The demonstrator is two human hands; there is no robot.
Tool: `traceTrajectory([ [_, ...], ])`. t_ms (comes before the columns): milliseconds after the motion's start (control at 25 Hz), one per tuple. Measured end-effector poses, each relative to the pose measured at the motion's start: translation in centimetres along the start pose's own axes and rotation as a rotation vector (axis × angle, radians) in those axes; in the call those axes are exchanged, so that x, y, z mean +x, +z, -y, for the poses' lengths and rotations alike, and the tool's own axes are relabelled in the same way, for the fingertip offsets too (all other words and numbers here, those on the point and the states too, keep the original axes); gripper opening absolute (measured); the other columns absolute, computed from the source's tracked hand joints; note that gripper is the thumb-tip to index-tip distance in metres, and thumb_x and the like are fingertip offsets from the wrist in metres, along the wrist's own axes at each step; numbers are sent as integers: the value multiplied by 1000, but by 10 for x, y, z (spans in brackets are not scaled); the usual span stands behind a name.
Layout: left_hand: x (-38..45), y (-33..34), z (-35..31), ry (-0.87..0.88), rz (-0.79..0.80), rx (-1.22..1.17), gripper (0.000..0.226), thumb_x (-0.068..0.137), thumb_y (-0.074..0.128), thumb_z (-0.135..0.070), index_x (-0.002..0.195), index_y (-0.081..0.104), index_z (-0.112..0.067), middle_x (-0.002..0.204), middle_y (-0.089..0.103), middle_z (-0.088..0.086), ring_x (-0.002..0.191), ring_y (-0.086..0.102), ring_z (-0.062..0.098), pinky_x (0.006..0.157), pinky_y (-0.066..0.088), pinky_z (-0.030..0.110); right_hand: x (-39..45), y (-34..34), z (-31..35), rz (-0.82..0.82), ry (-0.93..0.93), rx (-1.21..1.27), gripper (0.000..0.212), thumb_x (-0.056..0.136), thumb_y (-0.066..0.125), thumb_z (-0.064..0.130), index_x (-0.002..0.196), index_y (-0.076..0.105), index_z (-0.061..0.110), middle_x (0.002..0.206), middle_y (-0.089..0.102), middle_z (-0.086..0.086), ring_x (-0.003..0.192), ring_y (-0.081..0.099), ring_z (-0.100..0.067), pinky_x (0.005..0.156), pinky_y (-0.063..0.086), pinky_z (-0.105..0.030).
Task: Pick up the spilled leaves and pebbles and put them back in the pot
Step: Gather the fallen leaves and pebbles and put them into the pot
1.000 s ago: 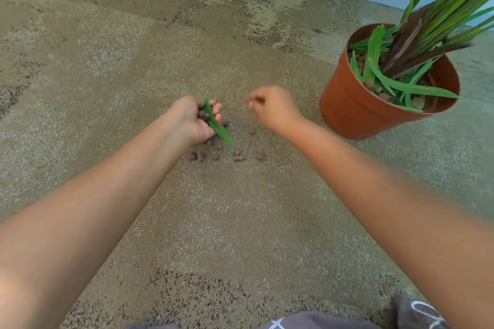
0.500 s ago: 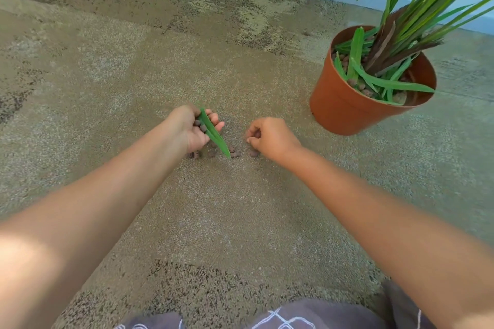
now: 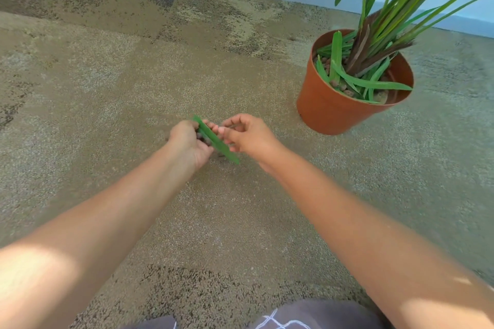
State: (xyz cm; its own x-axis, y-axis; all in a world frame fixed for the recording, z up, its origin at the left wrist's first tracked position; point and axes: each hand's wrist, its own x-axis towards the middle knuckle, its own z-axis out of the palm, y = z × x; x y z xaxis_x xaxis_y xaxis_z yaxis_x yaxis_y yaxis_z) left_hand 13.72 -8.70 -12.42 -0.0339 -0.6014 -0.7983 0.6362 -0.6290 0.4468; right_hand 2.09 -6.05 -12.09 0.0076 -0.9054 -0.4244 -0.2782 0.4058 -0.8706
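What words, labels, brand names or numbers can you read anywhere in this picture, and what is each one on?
None: no readable text shows in this view.
The round terracotta-orange plastic pot has a plain wall with no label or print.
The long green leaf in the left hand, the right hand and the mottled beige carpet carry no writing.
The white lines on the dark grey fabric at the bottom edge look like a pattern, not letters.

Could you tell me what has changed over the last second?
The right hand dropped to the scattered brown pebbles, then came across to the left hand, where the two now meet. The loose pebbles on the carpet are mostly out of sight. The left hand keeps the long green leaf; the terracotta plastic pot stays put.
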Motion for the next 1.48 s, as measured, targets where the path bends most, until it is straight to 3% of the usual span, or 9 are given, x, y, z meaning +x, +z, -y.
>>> traceTrajectory([
  [160, -21, 33, -2, 35, 11, -169, 30, 99, 21, -5, 80, 44, -2, 70, 50, 12, 35, 57, 18, 29, 40, 14, 1, 4, 29, -89, -163, -307, 10, 83, 67, 14, 93, 65, 14, 66, 49, 16, 64, 50, -4, 55, 35, -14],
  [440, -59, 138, 10, 33, 225, -111, 35, 96, 19, -1, 70, 40, -6, 64, 45, 11, 19, 45, 13, 30, 42, 15, -23, -95, 93, -257, -103, -485, 8, 81, 69, 16, 80, 61, 17, 74, 56, 10, 67, 54, -3, 63, 46, -14],
  [560, -76, 182, 39, 32, 391, 32, 29, 100, 25, -14, 92, 51, -2, 86, 57, 16, 53, 60, 11, 54, 54, 18, -34, -149, 102, -377, -5, -551, 8, 84, 65, 16, 92, 63, 15, 84, 59, 7, 67, 54, -2, 47, 43, -4],
  [680, -76, 212, 56, 29, 458, 210, 50, 100, 32, -39, 132, 40, -2, 121, 54, 17, 99, 59, 20, 94, 47, 34, -31, -187, 90, -541, 102, -781, 25, 91, 58, 20, 114, 64, 14, 117, 64, -5, 102, 62, -19, 84, 50, -24],
  [800, -64, 210, 55, -13, 501, 298, 63, 96, 31, -49, 144, 31, -8, 145, 39, 18, 128, 46, 31, 107, 36, 45, -29, -201, 70, -526, 148, -806, 31, 95, 49, 15, 124, 59, 17, 129, 58, -8, 114, 55, -25, 86, 46, -28],
  [1040, -52, 150, 13, 153, 641, 373, 58, 100, 20, -41, 147, 23, -7, 148, 35, 15, 135, 37, 31, 114, 27, 42, -22, -160, 56, -670, -264, -557, 27, 93, 51, 14, 118, 61, 19, 113, 64, 6, 94, 54, -3, 82, 40, -11],
  [1240, -23, 71, -39, 335, 414, 621, 32, 100, 32, -33, 112, 53, -12, 108, 62, 6, 100, 60, 21, 85, 50, 33, 0, -77, 32, -318, -406, -564, 24, 92, 54, 15, 115, 61, 15, 90, 68, 2, 71, 66, -6, 72, 55, -19],
  [1360, 1, 13, -55, 478, 99, 996, 21, 99, 39, -27, 96, 54, -13, 104, 59, 9, 76, 57, 15, 69, 48, 27, 21, -35, -4, -85, -275, -639, 26, 91, 54, 9, 114, 64, 14, 109, 68, -7, 93, 65, -17, 89, 52, -33],
  [1480, 26, -47, -64, 726, -149, 1584, 32, 94, 49, -34, 111, 55, -7, 108, 58, 10, 90, 56, 22, 76, 46, 34, 39, -3, -23, 12, -298, -801, 32, 91, 48, 2, 118, 62, 11, 118, 63, -9, 107, 59, -23, 94, 47, -34],
])
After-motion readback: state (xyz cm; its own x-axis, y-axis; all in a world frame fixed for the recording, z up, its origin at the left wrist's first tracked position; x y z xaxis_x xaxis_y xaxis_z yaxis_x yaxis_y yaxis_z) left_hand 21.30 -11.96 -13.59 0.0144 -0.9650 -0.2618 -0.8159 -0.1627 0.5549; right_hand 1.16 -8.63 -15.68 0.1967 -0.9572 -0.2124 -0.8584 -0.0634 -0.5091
